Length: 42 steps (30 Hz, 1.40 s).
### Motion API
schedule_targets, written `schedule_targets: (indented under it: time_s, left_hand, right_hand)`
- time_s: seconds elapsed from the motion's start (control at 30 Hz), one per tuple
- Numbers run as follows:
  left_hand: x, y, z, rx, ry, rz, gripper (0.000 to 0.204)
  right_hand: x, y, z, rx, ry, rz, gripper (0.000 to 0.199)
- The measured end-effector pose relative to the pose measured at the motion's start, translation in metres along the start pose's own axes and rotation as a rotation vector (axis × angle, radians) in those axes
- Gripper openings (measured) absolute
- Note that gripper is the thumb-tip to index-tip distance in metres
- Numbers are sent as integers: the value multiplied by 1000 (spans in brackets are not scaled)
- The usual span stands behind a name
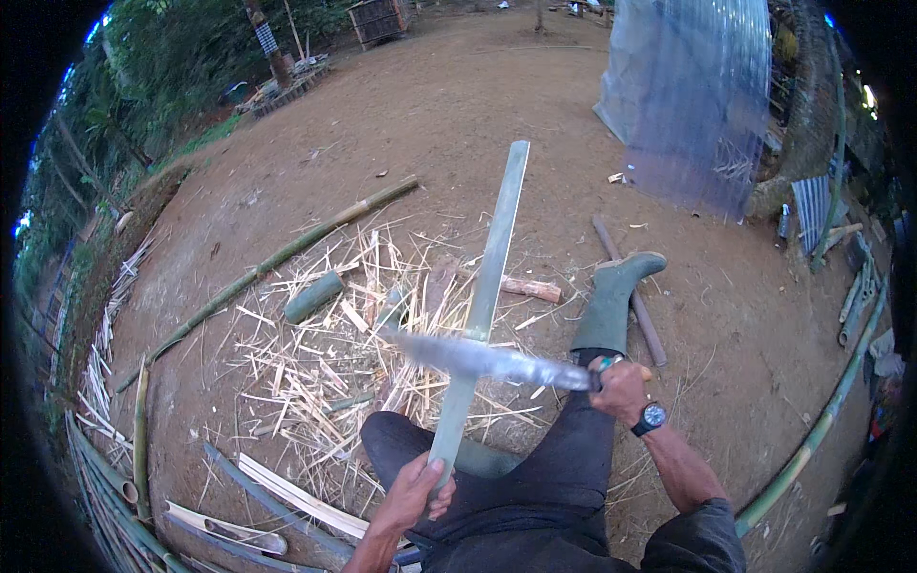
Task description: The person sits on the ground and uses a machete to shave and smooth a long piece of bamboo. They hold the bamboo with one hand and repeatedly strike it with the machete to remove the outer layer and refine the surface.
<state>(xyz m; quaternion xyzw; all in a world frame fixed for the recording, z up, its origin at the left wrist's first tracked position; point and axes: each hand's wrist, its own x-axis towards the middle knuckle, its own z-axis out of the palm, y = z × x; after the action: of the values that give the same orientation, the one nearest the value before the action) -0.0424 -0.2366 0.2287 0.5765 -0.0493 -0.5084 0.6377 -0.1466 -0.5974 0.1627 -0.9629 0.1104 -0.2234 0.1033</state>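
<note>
My left hand (417,489) is closed around the near end of a long split bamboo strip (495,250), which slants up and away in front of me. My right hand (622,390) grips the handle of a machete (535,369). Its wide blade, smeared by motion, points left and crosses over the strip about midway along. Whether the blade touches the strip I cannot tell. Below the strip and blade lies a heap of pale bamboo shavings (296,377). A short green bamboo piece (314,297) rests on that heap.
A long bamboo pole (287,250) lies at the left, and another green pole (802,454) curves along the right. Split bamboo pieces (224,530) lie near left. My booted foot (611,296) stretches forward beside a brown stick (638,306). Translucent corrugated sheets (693,95) stand far right.
</note>
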Motion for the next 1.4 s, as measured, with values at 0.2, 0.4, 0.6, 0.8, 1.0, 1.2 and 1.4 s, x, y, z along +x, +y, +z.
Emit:
schedule_targets:
  time_s: [0.2, 0.4, 0.6, 0.8, 1.0, 1.2, 1.4]
  left_hand:
    - [-11, -5, -6, 63, 22, -15, 35]
    - [-32, -27, -14, -27, -42, -39, 34]
    - [-3, -8, 0, 151, 62, 79, 23]
    - [23, -6, -4, -129, -20, -12, 21]
    - [5, -18, -7, -84, -6, -6, 19]
    - [-15, -36, -12, 40, 40, -52, 16]
    - [-27, 4, -13, 88, -193, 176, 25]
  right_hand:
    - [40, 42, 16, -125, 3, 52, 15]
    - [117, 150, 4, -30, 206, 619, 24]
    - [71, 68, 9, 206, 360, 593, 16]
    - [18, -4, 10, 56, 88, 43, 24]
    - [44, 13, 10, -114, -142, -157, 17]
    - [152, 118, -1, -220, 106, 519, 22]
    - [119, 119, -2, 125, 335, 682, 20]
